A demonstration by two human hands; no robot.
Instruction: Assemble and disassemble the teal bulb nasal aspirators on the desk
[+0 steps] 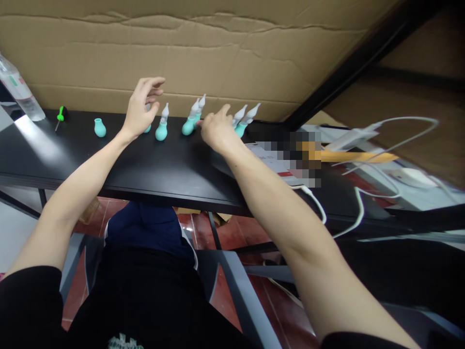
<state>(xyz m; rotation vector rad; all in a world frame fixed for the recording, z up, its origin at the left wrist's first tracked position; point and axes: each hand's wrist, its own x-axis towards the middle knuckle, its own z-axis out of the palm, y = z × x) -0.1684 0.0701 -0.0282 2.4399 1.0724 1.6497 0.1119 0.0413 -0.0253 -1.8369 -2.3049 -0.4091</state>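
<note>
My left hand (140, 109) is raised over the black table, fingers apart and thumb out, holding nothing. Behind it a teal bulb (147, 129) is partly hidden. Just right of it stands a teal bulb nasal aspirator (161, 130) with a translucent pointed tip. My right hand (219, 127) is among the other aspirators, thumb and index finger spread apart; its other fingers are partly hidden. Left of it two aspirators (188, 125) stand close together. To its right are two more (241, 128), partly covered by the hand. A teal bulb (100, 128) without a tip stands farther left.
A green-and-black screwdriver (61, 115) and a clear plastic bottle (23, 92) are at the table's left. On the right lie a partly blurred-out flat device (269, 157), white cables (359, 208) and a yellow strip (352, 156). Cardboard (174, 53) lines the back.
</note>
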